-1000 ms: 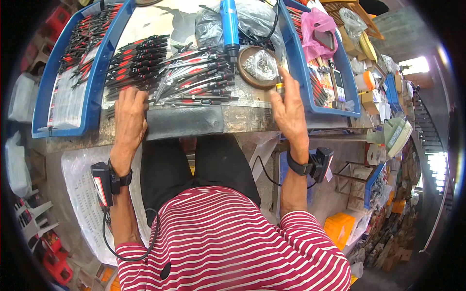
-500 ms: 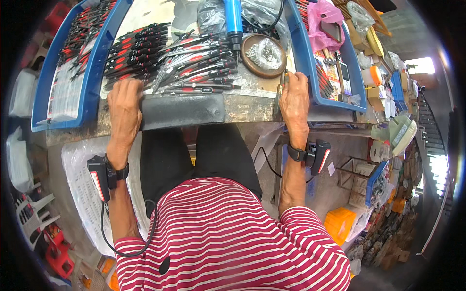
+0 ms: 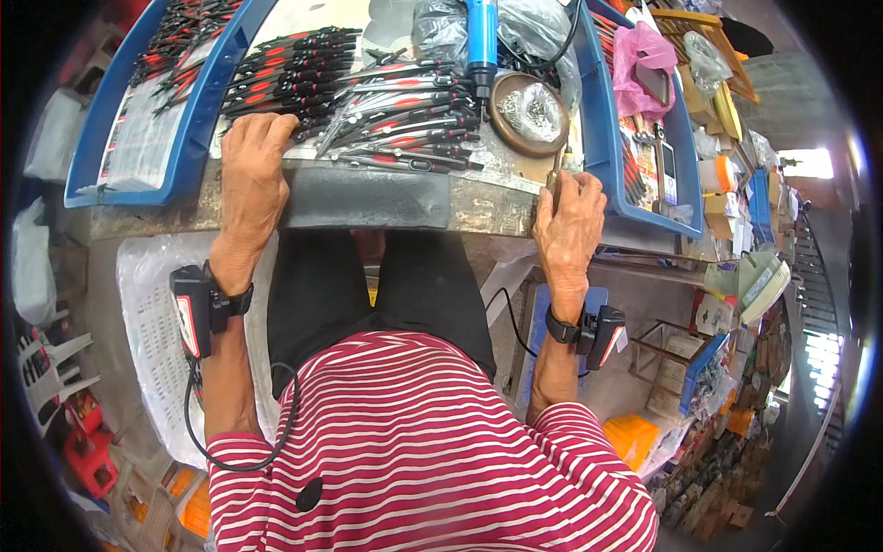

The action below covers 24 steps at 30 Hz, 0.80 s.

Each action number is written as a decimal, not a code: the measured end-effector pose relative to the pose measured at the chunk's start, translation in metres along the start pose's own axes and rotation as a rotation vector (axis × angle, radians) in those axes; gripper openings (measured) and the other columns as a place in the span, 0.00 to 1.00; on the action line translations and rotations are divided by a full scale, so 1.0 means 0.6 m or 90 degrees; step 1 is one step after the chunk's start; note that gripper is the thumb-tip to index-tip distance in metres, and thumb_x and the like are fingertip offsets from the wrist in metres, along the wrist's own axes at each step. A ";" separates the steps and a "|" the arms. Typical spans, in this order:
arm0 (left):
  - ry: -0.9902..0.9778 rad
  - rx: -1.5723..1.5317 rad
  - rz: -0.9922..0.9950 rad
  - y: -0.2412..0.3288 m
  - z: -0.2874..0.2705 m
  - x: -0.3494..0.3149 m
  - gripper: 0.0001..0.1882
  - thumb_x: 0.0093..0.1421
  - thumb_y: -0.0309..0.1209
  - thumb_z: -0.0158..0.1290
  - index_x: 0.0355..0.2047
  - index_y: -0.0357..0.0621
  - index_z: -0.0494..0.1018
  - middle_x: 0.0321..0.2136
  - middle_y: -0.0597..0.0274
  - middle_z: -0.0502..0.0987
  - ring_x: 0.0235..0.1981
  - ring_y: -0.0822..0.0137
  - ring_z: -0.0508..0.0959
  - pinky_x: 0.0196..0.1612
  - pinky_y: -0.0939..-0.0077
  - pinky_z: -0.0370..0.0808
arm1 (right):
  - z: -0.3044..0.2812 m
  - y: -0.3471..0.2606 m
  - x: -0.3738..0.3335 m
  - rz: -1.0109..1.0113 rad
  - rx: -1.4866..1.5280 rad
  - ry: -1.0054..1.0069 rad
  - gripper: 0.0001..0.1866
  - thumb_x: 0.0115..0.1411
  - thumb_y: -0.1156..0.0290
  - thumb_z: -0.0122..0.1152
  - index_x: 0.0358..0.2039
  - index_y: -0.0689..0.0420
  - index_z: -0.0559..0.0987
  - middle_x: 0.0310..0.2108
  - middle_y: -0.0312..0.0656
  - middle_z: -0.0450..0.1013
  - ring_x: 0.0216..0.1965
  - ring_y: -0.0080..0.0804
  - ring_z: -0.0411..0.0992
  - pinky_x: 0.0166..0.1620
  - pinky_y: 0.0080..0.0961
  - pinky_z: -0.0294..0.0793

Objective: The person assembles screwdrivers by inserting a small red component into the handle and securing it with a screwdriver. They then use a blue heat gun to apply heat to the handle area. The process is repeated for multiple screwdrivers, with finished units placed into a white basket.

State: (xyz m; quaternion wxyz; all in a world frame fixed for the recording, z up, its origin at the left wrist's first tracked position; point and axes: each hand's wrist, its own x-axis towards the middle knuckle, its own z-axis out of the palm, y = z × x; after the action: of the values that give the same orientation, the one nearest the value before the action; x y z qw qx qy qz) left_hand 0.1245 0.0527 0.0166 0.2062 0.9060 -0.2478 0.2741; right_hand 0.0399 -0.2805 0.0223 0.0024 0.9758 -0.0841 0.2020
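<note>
The right hand (image 3: 568, 225) sits farther back from the round dish (image 3: 532, 146) than in the earlier frame. Flanking the dish, perhaps for easy reach, the left blue tray (image 3: 206, 120) holds black-and-red pieces (image 3: 189, 41) and pale sheets (image 3: 143, 138), the right blue tray (image 3: 601, 120) a pink bag (image 3: 636, 72); left of the dish, the left hand (image 3: 253, 170) curls at the loose pile (image 3: 290, 75), its grip hidden. The dish corrals a clear bag (image 3: 532, 109) of small bits, and on its near side the right fingers pinch a slim tool (image 3: 554, 175).

White glare fills the right-hand opening (image 3: 809, 164); dark edges bend.
</note>
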 end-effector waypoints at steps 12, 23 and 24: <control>-0.064 -0.007 -0.006 0.026 -0.004 0.001 0.18 0.44 0.15 0.46 0.37 0.41 0.68 0.32 0.56 0.68 0.38 0.54 0.67 0.41 0.63 0.64 | -0.016 -0.004 0.017 -0.014 0.078 0.009 0.17 0.52 0.74 0.59 0.43 0.64 0.72 0.40 0.50 0.65 0.42 0.48 0.65 0.46 0.39 0.65; -0.075 -0.013 -0.029 0.029 0.000 0.008 0.17 0.43 0.16 0.47 0.36 0.41 0.67 0.31 0.56 0.67 0.37 0.53 0.67 0.40 0.62 0.64 | 0.003 -0.085 0.205 -0.172 0.249 0.154 0.13 0.56 0.70 0.56 0.41 0.61 0.72 0.34 0.49 0.71 0.33 0.46 0.71 0.39 0.36 0.70; -0.068 -0.017 -0.031 0.031 -0.001 0.011 0.17 0.43 0.16 0.47 0.36 0.41 0.67 0.31 0.56 0.67 0.37 0.53 0.67 0.40 0.62 0.64 | 0.015 -0.094 0.222 -0.345 0.170 0.325 0.15 0.55 0.70 0.57 0.42 0.60 0.72 0.35 0.50 0.72 0.34 0.47 0.72 0.40 0.37 0.70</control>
State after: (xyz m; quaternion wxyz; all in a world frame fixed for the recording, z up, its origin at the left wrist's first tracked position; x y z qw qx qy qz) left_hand 0.1186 0.0360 0.0250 0.2116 0.9221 -0.2402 0.2173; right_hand 0.1732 -0.2473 0.0682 -0.0505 0.8727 0.2072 0.4392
